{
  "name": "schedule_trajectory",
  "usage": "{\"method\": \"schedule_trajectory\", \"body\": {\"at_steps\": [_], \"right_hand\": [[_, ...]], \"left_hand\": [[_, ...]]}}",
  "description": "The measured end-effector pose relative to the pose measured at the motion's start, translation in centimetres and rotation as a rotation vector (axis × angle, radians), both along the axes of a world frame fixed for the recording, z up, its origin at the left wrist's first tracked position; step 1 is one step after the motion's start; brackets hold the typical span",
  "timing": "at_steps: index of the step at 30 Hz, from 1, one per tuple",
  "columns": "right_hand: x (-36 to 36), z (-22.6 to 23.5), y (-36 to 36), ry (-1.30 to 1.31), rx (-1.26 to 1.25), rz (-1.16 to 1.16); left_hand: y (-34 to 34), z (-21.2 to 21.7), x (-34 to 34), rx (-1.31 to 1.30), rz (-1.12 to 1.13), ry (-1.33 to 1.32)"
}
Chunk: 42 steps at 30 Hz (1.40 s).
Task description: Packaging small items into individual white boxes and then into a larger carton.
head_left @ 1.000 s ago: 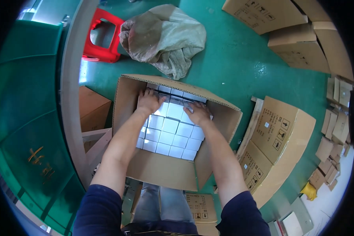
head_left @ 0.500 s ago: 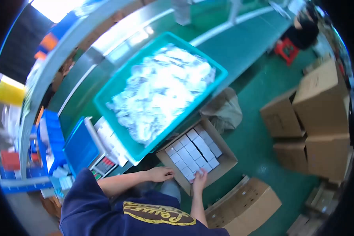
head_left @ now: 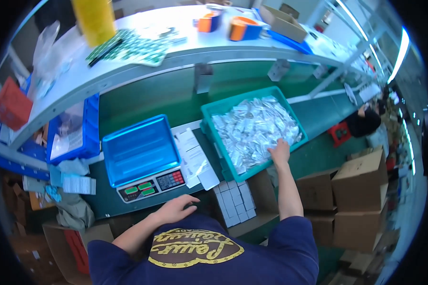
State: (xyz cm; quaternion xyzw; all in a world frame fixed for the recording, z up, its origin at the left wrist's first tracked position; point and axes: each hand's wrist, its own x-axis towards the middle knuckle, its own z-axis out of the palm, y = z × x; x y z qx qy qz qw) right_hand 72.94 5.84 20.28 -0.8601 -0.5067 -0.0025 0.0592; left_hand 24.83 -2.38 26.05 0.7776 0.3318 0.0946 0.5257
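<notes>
The right hand (head_left: 280,153) is over small silvery plastic packets (head_left: 252,124) heaped in a rectangular teal plastic bin (head_left: 219,148); its grip I cannot tell; the left hand (head_left: 175,210) looks empty, fingers loosely parted; careless dragging could spill packets.

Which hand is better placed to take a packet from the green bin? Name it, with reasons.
Likely the right hand: its fingers are at the silvery packets in the green bin. The left hand is near the scale, well away from the bin.
</notes>
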Motion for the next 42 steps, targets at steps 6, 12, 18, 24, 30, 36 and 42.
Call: {"method": "schedule_trajectory", "body": {"at_steps": [6,12,18,24,30,36,42], "right_hand": [[-6.9,4.0,0.6,0.201,0.193,0.000],[-16.5,8.2,10.1,0.683,0.417,0.195],[-20.4,7.8,26.2,0.415,0.574,0.387],[-11.7,-6.4,43.9,0.321,0.937,0.620],[-22.4,-6.1,45.8,0.757,0.712,0.548],[-24.9,-0.7,42.6,0.091,0.183,0.407],[-23.3,-7.6,48.2,1.149,0.770,0.802]], "left_hand": [[0.8,-1.8,-8.9,-0.177,0.380,-0.122],[3.9,-2.4,-9.1,-0.260,0.379,-0.124],[5.8,-1.4,-5.6,-0.093,0.377,-0.160],[5.5,1.3,-4.6,-0.174,0.498,-0.110],[2.0,-0.6,-7.4,-0.280,0.860,-0.011],[1.6,-1.4,-8.5,-0.304,0.975,-0.074],[3.4,-0.7,-9.7,-0.260,0.919,-0.070]]}}
